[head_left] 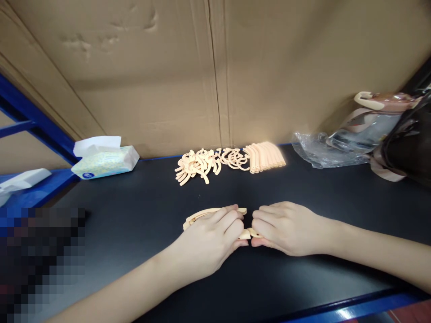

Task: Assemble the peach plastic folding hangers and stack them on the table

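My left hand (213, 235) is closed around a beige curved strip (202, 212), which bows out beyond the knuckles. A beige end piece (245, 234) shows between its thumb and fingers. Close beside it, my right hand (289, 226) pinches a small beige piece with a dark hole (256, 233); the two ends almost meet or touch. My fingers hide most of both pieces. Farther back on the black table (161, 193) lie a loose heap of beige curved pieces (195, 166), a tangle of thin beige hooked pieces (234, 158) and a neat row of beige curved tubes (266, 157).
A tissue pack (106, 161) stands at the back left by a blue metal frame (20, 128). At the right are a clear plastic bag (316, 152), a drinking bottle (368, 128) and a black bag (409, 143). Cardboard (151, 80) walls off the back.
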A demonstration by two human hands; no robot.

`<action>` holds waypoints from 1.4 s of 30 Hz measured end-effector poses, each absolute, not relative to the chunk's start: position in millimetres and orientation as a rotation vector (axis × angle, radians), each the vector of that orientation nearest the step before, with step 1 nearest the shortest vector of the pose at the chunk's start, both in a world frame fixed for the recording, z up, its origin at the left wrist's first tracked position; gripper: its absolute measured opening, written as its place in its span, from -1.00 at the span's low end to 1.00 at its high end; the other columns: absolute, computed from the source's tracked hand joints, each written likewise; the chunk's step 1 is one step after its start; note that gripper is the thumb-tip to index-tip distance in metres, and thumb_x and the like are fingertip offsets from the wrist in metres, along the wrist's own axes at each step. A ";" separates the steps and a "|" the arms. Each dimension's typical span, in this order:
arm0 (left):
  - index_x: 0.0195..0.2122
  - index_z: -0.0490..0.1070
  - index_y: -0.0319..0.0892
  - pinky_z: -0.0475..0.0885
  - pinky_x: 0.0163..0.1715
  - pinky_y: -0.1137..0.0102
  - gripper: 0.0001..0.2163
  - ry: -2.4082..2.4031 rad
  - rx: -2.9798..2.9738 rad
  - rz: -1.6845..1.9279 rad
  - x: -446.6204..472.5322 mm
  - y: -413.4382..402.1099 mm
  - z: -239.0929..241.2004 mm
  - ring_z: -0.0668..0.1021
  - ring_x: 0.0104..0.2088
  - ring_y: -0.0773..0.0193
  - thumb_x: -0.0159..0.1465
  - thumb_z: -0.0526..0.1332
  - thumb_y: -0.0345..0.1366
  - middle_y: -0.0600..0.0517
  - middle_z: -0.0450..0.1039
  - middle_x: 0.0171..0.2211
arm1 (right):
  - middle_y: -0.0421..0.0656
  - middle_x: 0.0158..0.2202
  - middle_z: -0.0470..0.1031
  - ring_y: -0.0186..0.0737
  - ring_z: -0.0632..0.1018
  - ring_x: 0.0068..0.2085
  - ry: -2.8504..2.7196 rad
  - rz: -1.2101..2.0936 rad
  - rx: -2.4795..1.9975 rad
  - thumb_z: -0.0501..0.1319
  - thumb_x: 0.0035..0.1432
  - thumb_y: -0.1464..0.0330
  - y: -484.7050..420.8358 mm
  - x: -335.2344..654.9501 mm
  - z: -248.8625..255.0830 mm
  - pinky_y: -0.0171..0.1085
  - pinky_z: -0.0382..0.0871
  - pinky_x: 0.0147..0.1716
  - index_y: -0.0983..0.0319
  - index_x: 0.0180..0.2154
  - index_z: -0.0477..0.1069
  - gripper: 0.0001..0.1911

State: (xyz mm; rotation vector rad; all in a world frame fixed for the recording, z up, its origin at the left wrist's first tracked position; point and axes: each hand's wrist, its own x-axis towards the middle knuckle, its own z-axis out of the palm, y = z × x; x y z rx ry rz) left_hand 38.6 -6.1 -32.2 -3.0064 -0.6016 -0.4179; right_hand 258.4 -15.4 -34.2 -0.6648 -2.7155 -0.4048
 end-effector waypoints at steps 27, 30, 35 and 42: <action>-0.35 0.15 -0.08 -0.04 0.26 0.16 -0.87 -1.285 -3.625 -0.460 40.4 -14.4 -26.1 0.15 0.24 0.24 0.35 0.08 -0.26 0.08 0.41 -0.18 | -0.18 -0.52 0.34 -0.25 0.31 -0.48 -2.755 -0.523 -0.576 -0.18 0.40 0.28 -14.9 258.6 -37.9 -0.25 0.07 -0.49 0.25 -0.43 0.32 -0.55; -0.34 0.18 -0.09 -0.04 0.26 0.15 -0.89 -1.290 -3.583 -0.473 40.7 -13.5 -26.4 0.17 0.24 0.21 0.34 0.10 -0.27 0.05 0.40 -0.11 | -0.18 -0.51 0.37 -0.26 0.33 -0.49 -2.771 -0.355 -0.645 -0.25 0.41 0.25 -13.2 257.8 -39.7 -0.25 0.10 -0.50 0.26 -0.43 0.32 -0.49; -0.32 0.19 -0.09 -0.01 0.26 0.18 -0.90 -1.228 -3.553 -0.533 40.4 -12.3 -27.4 0.22 0.21 0.23 0.33 0.11 -0.28 0.07 0.40 -0.10 | -0.17 -0.49 0.42 -0.26 0.37 -0.49 -2.801 -0.186 -0.718 -0.26 0.40 0.20 -12.1 258.0 -41.2 -0.26 0.11 -0.51 0.26 -0.41 0.33 -0.47; -0.30 0.22 -0.10 0.06 0.24 0.13 -0.93 -1.196 -3.494 -0.606 39.3 -14.5 -27.8 0.28 0.18 0.21 0.33 0.12 -0.30 0.05 0.40 -0.07 | -0.18 -0.48 0.42 -0.27 0.38 -0.49 -2.831 -0.119 -0.726 -0.26 0.41 0.22 -13.5 258.6 -39.4 -0.27 0.08 -0.53 0.26 -0.41 0.33 -0.47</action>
